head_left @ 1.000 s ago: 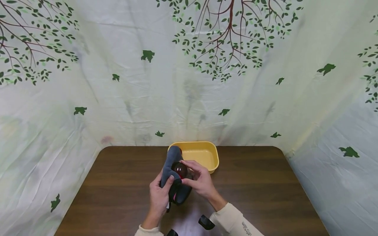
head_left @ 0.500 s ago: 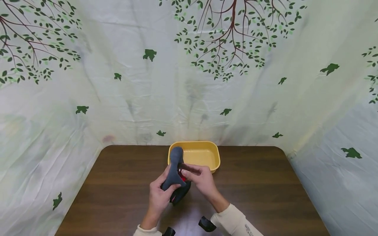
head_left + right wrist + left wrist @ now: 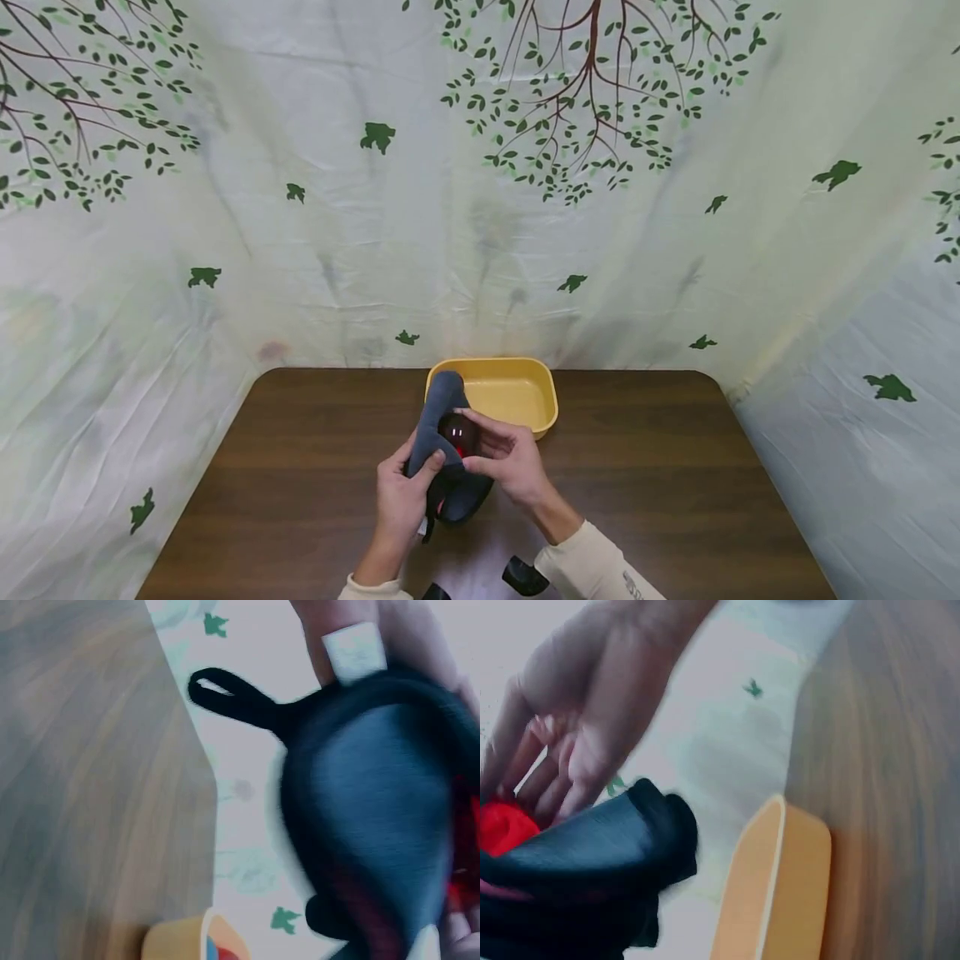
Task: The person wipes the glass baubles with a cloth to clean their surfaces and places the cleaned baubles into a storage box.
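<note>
A dark blue-grey soft pouch (image 3: 437, 408) with a black lower part is gripped along its near left side by my left hand (image 3: 401, 496), the thumb lying on top. At its opening sits a glossy dark-red round object (image 3: 456, 428), which my right hand (image 3: 517, 462) pinches between thumb and fingers. In the left wrist view this round object (image 3: 504, 827) looks bright red beside the blurred pouch (image 3: 592, 840). A black loop (image 3: 232, 697) and a pale tag (image 3: 355, 652) show on the pouch in the right wrist view. Whether the round object is fully inside is hidden.
Beyond the hands, at the table's far edge, stands a yellow tub (image 3: 551, 408). Small red (image 3: 229, 954) and blue pieces show inside it in the right wrist view. The brown table (image 3: 637, 475) meets a leaf-printed cloth (image 3: 480, 208) at the back.
Half a second ago the pouch was turned so that it hid most of the round object. It has tipped back, and the right fingers have spread around the object, much as one second ago.
</note>
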Demonstrator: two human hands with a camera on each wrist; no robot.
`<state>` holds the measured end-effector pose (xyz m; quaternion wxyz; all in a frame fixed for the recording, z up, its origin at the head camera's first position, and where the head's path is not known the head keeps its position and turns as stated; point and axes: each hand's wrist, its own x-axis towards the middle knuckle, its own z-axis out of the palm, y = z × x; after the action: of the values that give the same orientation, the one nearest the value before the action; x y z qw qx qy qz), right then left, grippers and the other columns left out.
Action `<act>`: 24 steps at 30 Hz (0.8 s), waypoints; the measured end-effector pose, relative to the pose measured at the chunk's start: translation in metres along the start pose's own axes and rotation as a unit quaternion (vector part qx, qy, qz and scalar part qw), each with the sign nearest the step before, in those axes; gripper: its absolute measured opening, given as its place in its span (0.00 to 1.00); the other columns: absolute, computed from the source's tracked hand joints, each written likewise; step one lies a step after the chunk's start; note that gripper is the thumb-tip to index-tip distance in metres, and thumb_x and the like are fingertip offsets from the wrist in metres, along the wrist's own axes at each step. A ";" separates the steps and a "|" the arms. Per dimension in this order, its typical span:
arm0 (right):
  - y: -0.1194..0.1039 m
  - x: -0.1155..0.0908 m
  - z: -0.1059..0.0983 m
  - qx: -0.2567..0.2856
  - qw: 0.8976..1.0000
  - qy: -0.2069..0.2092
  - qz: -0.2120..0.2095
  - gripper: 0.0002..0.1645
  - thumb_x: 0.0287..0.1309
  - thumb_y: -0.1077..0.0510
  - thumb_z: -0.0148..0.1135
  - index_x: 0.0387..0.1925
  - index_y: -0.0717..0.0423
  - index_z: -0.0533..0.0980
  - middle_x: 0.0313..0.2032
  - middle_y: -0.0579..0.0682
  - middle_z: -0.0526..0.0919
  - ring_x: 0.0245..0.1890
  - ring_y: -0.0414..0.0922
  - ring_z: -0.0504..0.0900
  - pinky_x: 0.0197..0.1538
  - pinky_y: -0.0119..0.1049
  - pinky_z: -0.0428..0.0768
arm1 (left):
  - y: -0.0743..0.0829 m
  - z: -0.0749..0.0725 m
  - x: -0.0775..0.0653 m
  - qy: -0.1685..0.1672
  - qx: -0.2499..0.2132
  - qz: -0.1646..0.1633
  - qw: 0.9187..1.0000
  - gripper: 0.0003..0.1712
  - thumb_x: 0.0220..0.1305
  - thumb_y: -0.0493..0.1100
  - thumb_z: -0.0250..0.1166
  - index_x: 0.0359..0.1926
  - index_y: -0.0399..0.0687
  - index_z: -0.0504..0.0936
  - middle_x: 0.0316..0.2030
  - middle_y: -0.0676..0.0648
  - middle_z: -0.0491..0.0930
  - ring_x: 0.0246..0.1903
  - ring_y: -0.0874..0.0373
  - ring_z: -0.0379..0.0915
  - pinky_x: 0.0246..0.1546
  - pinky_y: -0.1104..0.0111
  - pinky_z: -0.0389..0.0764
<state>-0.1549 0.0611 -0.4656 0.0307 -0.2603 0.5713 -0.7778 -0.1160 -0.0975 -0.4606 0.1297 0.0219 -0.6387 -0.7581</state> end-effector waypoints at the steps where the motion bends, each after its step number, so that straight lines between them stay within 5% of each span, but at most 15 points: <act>1: 0.001 0.000 -0.001 -0.005 1.000 -0.006 -0.014 0.40 0.47 0.63 0.74 0.60 0.76 0.68 0.59 0.68 0.73 0.59 0.45 0.75 0.58 0.37 0.74 | 0.001 0.001 -0.001 0.003 -0.017 -0.014 1.000 0.22 0.60 0.30 0.65 0.55 0.23 0.75 0.37 0.51 0.85 0.36 0.62 0.82 0.38 0.70 0.83; 7: 0.003 -0.003 -0.003 -0.029 0.999 0.012 -0.022 0.38 0.45 0.64 0.75 0.58 0.75 0.70 0.56 0.64 0.77 0.56 0.45 0.78 0.56 0.38 0.76 | 0.001 0.001 -0.002 -0.016 -0.036 -0.004 0.999 0.18 0.60 0.29 0.64 0.50 0.23 0.77 0.34 0.53 0.84 0.34 0.60 0.82 0.37 0.68 0.84; 11: 0.001 -0.003 -0.003 -0.035 0.998 0.047 0.021 0.35 0.48 0.62 0.74 0.57 0.73 0.72 0.54 0.68 0.77 0.51 0.46 0.81 0.52 0.39 0.79 | -0.004 -0.002 0.000 -0.038 0.020 0.073 0.996 0.30 0.48 0.23 0.70 0.56 0.28 0.77 0.44 0.55 0.84 0.42 0.64 0.81 0.42 0.73 0.81; 16: -0.003 -0.002 -0.001 -0.040 0.991 0.078 0.104 0.27 0.56 0.60 0.68 0.54 0.71 0.75 0.50 0.67 0.80 0.46 0.48 0.84 0.46 0.41 0.82 | -0.010 -0.004 0.004 -0.062 0.102 0.225 0.967 0.40 0.35 0.22 0.75 0.57 0.31 0.77 0.54 0.39 0.77 0.53 0.64 0.74 0.52 0.78 0.73; 18: -0.005 -0.002 0.000 -0.031 0.988 0.085 0.128 0.26 0.57 0.59 0.68 0.53 0.72 0.76 0.48 0.67 0.81 0.44 0.49 0.85 0.44 0.42 0.83 | -0.012 -0.005 0.004 -0.064 0.118 0.258 0.957 0.40 0.33 0.22 0.76 0.55 0.29 0.77 0.54 0.34 0.76 0.54 0.63 0.73 0.54 0.78 0.71; 21: -0.006 -0.002 0.001 -0.015 0.988 0.082 0.131 0.30 0.54 0.59 0.71 0.54 0.72 0.75 0.49 0.67 0.80 0.45 0.49 0.84 0.45 0.41 0.82 | -0.012 -0.004 0.004 -0.058 0.106 0.228 0.966 0.38 0.35 0.21 0.75 0.55 0.28 0.77 0.55 0.33 0.75 0.55 0.65 0.71 0.55 0.79 0.70; 24: -0.005 -0.003 0.000 0.004 0.993 0.058 0.098 0.35 0.49 0.61 0.73 0.57 0.73 0.72 0.53 0.67 0.78 0.50 0.49 0.82 0.50 0.40 0.80 | -0.008 -0.003 0.002 -0.038 0.079 0.139 0.986 0.35 0.41 0.22 0.73 0.56 0.28 0.76 0.55 0.36 0.76 0.53 0.68 0.73 0.52 0.79 0.73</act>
<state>-0.1511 0.0642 -0.4625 0.0749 -0.1576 0.5918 -0.7870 -0.1184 -0.0994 -0.4691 0.2072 -0.0862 -0.6979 -0.6801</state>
